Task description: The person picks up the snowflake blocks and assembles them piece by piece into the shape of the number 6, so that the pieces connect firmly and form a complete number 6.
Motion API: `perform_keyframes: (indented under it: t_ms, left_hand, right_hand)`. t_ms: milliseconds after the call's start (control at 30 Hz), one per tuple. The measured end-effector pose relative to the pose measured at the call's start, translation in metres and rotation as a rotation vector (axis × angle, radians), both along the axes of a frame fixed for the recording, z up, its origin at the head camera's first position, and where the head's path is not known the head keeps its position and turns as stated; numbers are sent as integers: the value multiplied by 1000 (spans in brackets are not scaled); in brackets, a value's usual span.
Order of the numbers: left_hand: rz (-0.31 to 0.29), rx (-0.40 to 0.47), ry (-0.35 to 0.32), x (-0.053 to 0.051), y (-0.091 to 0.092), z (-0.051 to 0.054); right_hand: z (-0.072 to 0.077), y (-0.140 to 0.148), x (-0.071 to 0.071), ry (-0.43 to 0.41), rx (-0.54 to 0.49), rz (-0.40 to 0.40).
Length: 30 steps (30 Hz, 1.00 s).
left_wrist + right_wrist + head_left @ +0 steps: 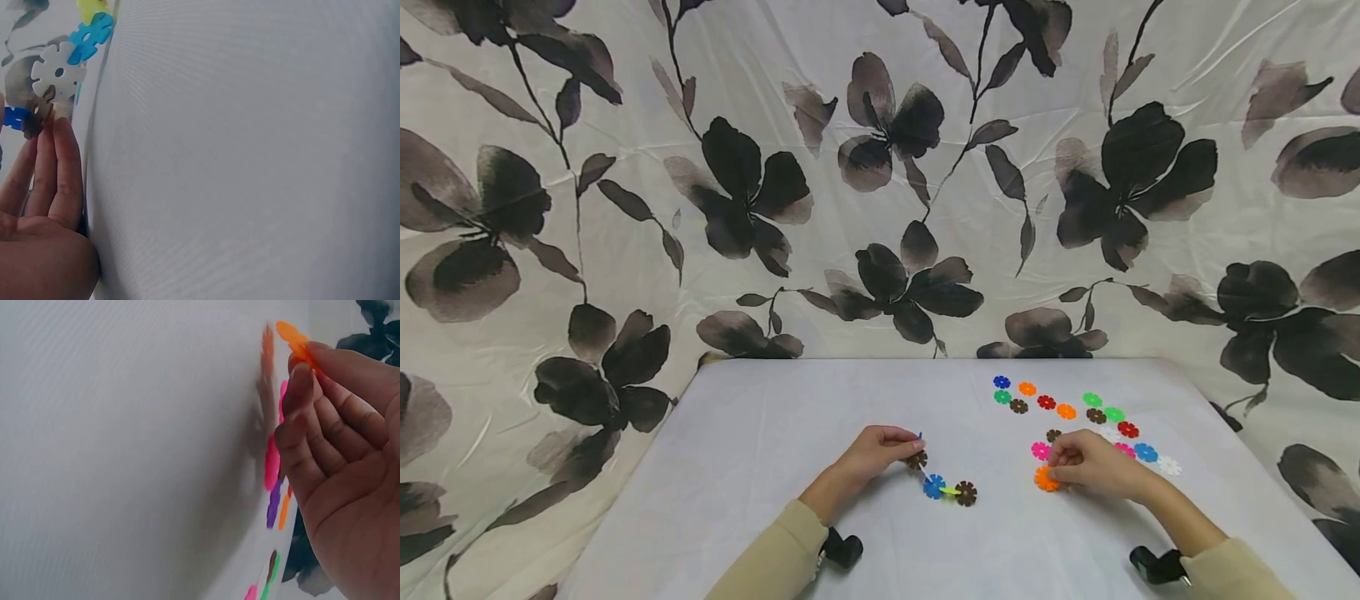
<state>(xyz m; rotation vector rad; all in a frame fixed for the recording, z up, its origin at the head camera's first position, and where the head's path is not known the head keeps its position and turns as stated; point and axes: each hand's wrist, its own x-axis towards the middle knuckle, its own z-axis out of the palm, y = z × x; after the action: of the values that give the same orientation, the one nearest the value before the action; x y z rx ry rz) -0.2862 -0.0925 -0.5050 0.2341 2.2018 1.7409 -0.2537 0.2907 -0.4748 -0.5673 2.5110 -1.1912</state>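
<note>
My left hand holds one end of a linked chain of notched plastic discs, its fingertips at a brown disc. A dark blue disc is joined to that brown one. Further along come a white disc, a light blue disc, a yellow-green disc and another brown disc at the far end. With thumb and fingers, my right hand pinches an orange disc, seen held just off the table in the right wrist view. Part of that disc is hidden by the fingers.
Loose discs lie spread on the white table around and beyond my right hand, among them a pink disc, a red disc, a blue disc and a white disc. A floral cloth hangs behind the table.
</note>
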Motion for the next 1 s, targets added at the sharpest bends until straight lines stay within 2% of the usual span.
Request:
perform_keyframes:
  t_ms: [467,700,1000]
  left_hand:
    - [6,2,17,3,1,2]
    - [8,-11,6,2,2,4]
    - [10,-29,3,1,2,3]
  right_hand:
    - [-3,-62,-21,-46,-283,-83]
    - [-1,-89,-30,-82,-356,-136]
    - [2,-125,-38,-44,-427,-150]
